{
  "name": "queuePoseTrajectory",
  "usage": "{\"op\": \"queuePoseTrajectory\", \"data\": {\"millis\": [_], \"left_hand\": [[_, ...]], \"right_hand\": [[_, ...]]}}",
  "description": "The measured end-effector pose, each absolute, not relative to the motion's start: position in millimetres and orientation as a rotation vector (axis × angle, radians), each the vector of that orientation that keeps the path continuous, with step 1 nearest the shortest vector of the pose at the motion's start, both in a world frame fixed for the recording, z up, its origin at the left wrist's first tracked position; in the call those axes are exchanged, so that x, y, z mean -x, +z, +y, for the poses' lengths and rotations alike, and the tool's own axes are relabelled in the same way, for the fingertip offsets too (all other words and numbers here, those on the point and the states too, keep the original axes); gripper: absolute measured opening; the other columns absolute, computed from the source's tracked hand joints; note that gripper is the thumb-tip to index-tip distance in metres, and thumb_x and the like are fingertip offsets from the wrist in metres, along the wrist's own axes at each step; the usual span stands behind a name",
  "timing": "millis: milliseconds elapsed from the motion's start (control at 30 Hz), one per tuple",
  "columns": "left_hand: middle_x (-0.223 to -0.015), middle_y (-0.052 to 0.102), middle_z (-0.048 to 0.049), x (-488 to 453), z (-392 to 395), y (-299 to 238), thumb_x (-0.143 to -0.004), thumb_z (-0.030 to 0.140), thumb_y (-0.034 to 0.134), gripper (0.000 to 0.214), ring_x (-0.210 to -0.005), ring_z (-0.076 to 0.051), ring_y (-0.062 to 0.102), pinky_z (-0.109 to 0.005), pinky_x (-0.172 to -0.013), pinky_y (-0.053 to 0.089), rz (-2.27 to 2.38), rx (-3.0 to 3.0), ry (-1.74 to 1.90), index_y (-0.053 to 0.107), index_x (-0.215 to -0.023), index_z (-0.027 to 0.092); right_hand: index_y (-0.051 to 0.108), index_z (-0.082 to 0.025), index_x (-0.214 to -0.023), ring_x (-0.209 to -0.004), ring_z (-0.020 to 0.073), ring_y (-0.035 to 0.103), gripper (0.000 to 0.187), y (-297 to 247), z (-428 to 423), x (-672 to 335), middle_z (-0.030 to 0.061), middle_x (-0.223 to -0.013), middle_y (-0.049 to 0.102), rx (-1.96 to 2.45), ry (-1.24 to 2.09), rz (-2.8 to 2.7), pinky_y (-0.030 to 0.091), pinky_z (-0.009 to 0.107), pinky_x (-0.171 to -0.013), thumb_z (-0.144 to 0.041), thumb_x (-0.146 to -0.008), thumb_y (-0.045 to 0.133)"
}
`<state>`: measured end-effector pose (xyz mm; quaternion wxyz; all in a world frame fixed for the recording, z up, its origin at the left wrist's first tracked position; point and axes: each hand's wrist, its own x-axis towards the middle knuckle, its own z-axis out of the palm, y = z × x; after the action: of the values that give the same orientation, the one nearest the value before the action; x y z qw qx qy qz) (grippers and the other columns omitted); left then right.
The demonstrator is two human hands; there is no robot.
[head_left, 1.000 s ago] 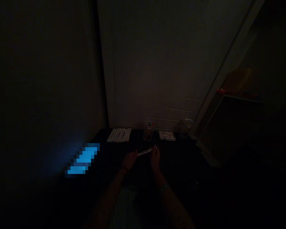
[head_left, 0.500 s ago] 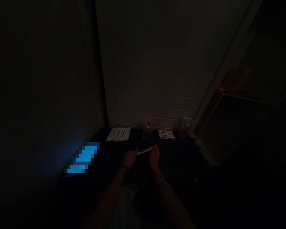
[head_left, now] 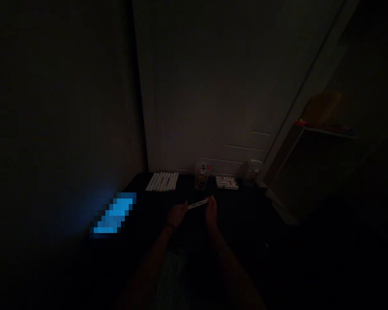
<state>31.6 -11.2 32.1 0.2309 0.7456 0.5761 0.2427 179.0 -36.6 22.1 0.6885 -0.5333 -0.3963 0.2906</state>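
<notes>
We've got a slim white marker (head_left: 197, 204) pinched at both ends, left hand (head_left: 177, 214) and right hand (head_left: 211, 212) each curled round a tip. It's just in front of the tidy row of markers (head_left: 162, 181), smooth white tubes on the dark matte surface (head_left: 245, 204).

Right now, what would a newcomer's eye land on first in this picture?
The blue glowing patch at the left of the dark table stands out most. At centre, the left hand and right hand hold a white marker between them. A row of white markers lies at the table's far edge.
</notes>
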Motion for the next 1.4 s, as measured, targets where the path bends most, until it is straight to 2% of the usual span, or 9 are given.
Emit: {"op": "queuePoseTrajectory", "data": {"millis": [267,367,500,800,933,1100,1267,1400], "left_hand": [[-0.062,0.061,-0.0018,-32.6,-14.9,32.0,-0.081,0.055,0.024,0.055,-0.060,-0.013,0.052,-0.022,-0.054,0.032,1.461,-1.961,0.942,0.062,-0.069,0.016],[-0.070,0.062,0.0001,-32.5,-14.7,30.4,-0.079,0.055,0.030,0.048,-0.065,-0.013,0.053,-0.021,-0.060,0.036,1.403,-1.932,1.042,0.061,-0.078,0.018],[-0.084,0.062,-0.0012,-32.3,-12.5,28.0,-0.079,0.050,0.037,0.039,-0.079,-0.014,0.054,-0.022,-0.072,0.039,1.388,-1.946,1.122,0.061,-0.087,0.020],[-0.082,0.056,-0.0026,-31.4,-16.2,33.0,-0.081,0.044,0.037,0.034,-0.081,-0.016,0.049,-0.027,-0.078,0.039,1.355,-2.123,1.123,0.063,-0.086,0.022],[-0.083,0.054,-0.0028,-32.6,-19.0,35.0,-0.080,0.044,0.040,0.033,-0.080,-0.015,0.048,-0.027,-0.078,0.039,1.353,-2.141,1.059,0.062,-0.090,0.023],[-0.096,0.059,-0.0018,-35.8,-22.6,40.3,-0.079,0.040,0.045,0.031,-0.090,-0.017,0.045,-0.029,-0.085,0.035,1.215,-2.193,0.992,0.059,-0.100,0.023],[-0.087,0.059,-0.0014,-36.7,-23.9,43.8,-0.081,0.044,0.038,0.033,-0.084,-0.016,0.048,-0.026,-0.081,0.036,1.280,-2.104,0.889,0.060,-0.095,0.024],[-0.084,0.060,0.0008,-35.4,-21.7,40.7,-0.080,0.045,0.037,0.033,-0.085,-0.015,0.051,-0.025,-0.083,0.034,1.290,-2.096,0.844,0.060,-0.092,0.025]], "right_hand": [[0.057,-0.017,-0.083,-0.069,0.0133,0.052,0.043,28.1,-38.1,-183.7,0.0019,-0.075,0.059,1.194,0.731,-0.851,0.037,0.022,-0.062,-0.055,-0.078,0.037],[0.058,-0.017,-0.082,-0.071,0.0143,0.052,0.042,28.3,-37.1,-184.8,0.0030,-0.077,0.059,1.228,0.720,-0.841,0.037,0.022,-0.062,-0.054,-0.076,0.041],[0.056,-0.016,-0.076,-0.062,0.0120,0.049,0.040,28.9,-36.4,-183.4,0.0013,-0.068,0.056,1.210,0.755,-0.898,0.037,0.021,-0.057,-0.053,-0.077,0.041],[0.048,-0.017,-0.063,-0.053,0.0099,0.043,0.041,28.8,-37.1,-184.4,-0.0022,-0.056,0.047,1.246,0.659,-0.886,0.033,0.020,-0.051,-0.055,-0.078,0.038],[0.049,-0.017,-0.067,-0.054,0.0100,0.043,0.042,30.5,-39.0,-184.4,-0.0022,-0.058,0.048,1.196,0.680,-0.869,0.034,0.021,-0.053,-0.056,-0.078,0.037],[0.052,-0.016,-0.079,-0.060,0.0106,0.046,0.043,30.7,-38.6,-186.5,0.0006,-0.068,0.053,1.201,0.695,-0.807,0.036,0.021,-0.057,-0.055,-0.079,0.033],[0.055,-0.016,-0.080,-0.066,0.0126,0.049,0.041,27.5,-36.1,-190.5,0.0035,-0.074,0.056,1.212,0.687,-0.845,0.038,0.023,-0.061,-0.051,-0.080,0.033],[0.056,-0.016,-0.082,-0.068,0.0137,0.050,0.040,24.4,-35.9,-192.0,0.0042,-0.075,0.057,1.223,0.658,-0.876,0.039,0.024,-0.064,-0.049,-0.081,0.034]]}}
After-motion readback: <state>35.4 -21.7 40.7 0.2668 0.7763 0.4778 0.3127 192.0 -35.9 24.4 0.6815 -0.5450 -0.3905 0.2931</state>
